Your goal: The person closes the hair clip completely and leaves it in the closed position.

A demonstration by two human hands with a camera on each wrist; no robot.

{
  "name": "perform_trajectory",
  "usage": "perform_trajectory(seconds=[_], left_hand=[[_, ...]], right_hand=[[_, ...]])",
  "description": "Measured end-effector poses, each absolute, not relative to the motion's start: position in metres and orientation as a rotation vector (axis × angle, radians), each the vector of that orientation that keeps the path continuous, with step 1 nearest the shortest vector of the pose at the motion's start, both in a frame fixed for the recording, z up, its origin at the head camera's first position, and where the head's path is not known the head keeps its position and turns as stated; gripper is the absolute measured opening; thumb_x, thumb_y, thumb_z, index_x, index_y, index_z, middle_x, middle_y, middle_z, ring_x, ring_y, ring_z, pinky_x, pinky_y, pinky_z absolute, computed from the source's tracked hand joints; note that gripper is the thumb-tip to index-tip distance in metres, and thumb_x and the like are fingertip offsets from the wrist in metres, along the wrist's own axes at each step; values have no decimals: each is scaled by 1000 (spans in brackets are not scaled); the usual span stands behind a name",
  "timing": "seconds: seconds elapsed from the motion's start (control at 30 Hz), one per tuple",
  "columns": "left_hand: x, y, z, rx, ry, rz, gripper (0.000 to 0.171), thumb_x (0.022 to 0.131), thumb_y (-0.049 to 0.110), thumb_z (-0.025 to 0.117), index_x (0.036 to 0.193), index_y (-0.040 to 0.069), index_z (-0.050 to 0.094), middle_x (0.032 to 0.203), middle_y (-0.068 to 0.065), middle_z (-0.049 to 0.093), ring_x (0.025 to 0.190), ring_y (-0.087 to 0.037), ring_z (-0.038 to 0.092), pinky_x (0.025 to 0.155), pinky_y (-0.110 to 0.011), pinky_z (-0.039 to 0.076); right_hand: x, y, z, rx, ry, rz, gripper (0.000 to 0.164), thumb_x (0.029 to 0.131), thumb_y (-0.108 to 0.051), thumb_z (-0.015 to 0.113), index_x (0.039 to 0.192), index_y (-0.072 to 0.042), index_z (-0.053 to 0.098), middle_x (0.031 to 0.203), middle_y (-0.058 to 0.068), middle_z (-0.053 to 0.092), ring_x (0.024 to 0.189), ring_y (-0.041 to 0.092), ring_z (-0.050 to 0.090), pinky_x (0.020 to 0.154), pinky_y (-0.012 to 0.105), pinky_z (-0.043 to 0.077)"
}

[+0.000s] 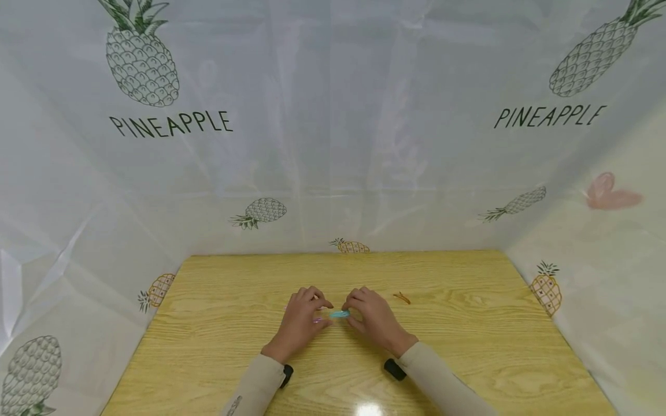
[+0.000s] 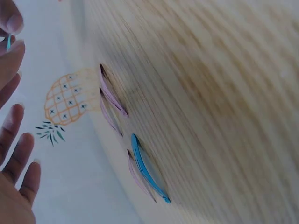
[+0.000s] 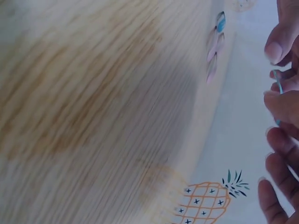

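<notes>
A teal hair clip lies level between my two hands. My right hand pinches its right end, with the index fingertip over it and the thumb just below. Thumb and index of my left hand stand apart around the clip's left end, a gap showing between the fingertips. In the left wrist view the other left fingers are spread and relaxed. On the table by the left hand lie a blue hair clip and several purple hair clips.
A brown hair clip lies on the wooden table, right of the right hand. White sheeting printed with pineapples hangs behind the table and along both sides. Black wrist straps sit below both hands.
</notes>
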State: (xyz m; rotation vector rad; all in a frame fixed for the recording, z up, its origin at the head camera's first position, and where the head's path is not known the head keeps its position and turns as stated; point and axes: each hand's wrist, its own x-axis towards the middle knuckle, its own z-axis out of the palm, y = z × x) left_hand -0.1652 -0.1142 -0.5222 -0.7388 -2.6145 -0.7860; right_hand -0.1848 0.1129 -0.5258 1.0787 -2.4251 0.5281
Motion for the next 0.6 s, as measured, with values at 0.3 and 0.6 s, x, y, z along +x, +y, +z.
perform_trajectory(seconds=[0.3,0.6], left_hand=[[-175,-109,-525,-757,-2588,-573,15,80,18,94,86,20,81,103,3,60,94,-18,52,87,-39,46],[-186,-104,-533,-754,-2667,-376,10,84,23,91,87,23,81,106,5,60,98,-17,52,92,-38,47]], right_hand=[[-190,106,-526,993,-2533,613,20,81,-14,94,92,-16,77,98,-4,67,87,14,60,77,29,57],[-198,101,-534,963,-2588,645,17,82,-11,93,90,-12,78,94,-2,67,84,16,59,76,31,58]])
